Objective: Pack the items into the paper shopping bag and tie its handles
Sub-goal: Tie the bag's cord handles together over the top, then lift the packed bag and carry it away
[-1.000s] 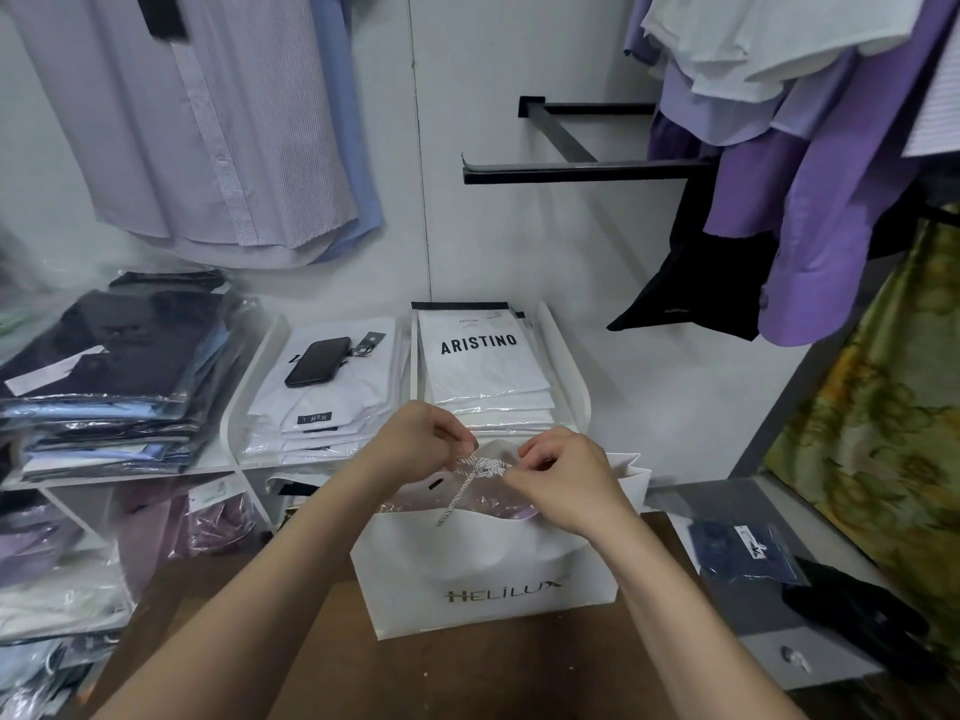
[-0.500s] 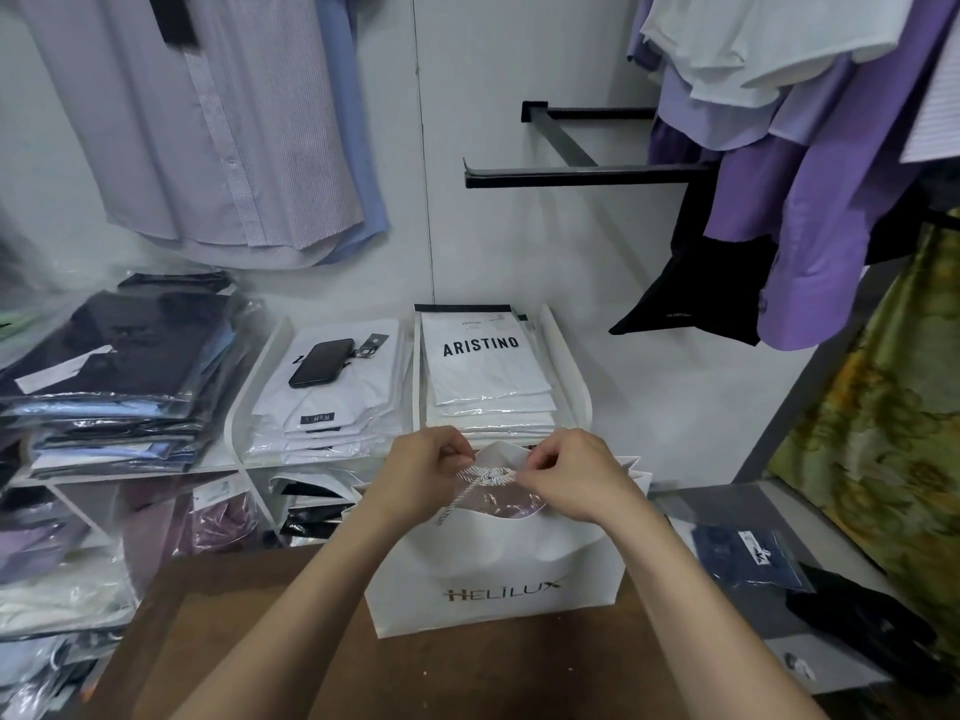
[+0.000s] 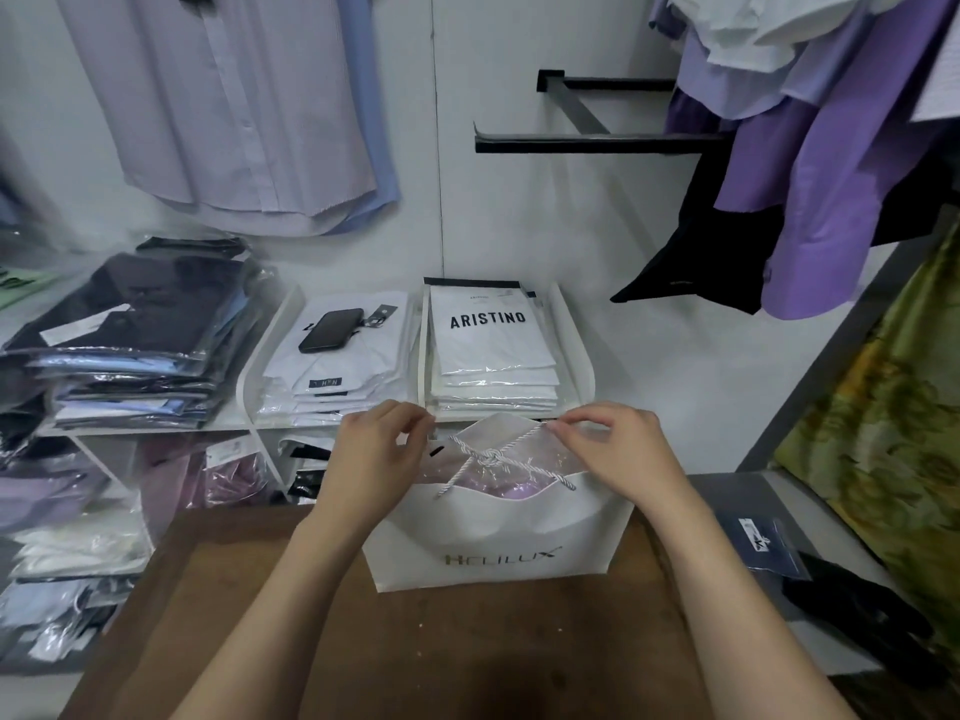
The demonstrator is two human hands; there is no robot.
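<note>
A white paper shopping bag (image 3: 488, 550) printed HELILUX stands on the brown table (image 3: 395, 646). Inside it lies a pale purple shirt in clear plastic (image 3: 498, 472). The bag's white twisted cord handles (image 3: 488, 454) cross in a knot above the opening. My left hand (image 3: 382, 449) pinches the cord end on the left of the knot. My right hand (image 3: 618, 444) pinches the cord end on the right, and the cord runs taut between them.
Behind the bag a white shelf (image 3: 249, 376) holds stacks of packaged shirts, one marked ARISTINO (image 3: 488, 345), with a black phone (image 3: 331, 330) on another. Dark packaged shirts (image 3: 135, 330) pile at left. Hanging shirts (image 3: 810, 148) and black rails (image 3: 587, 142) are above.
My hands were close together over the bag's opening. They have moved apart sideways, pulling the cord ends outward, and a knot now shows between them.
</note>
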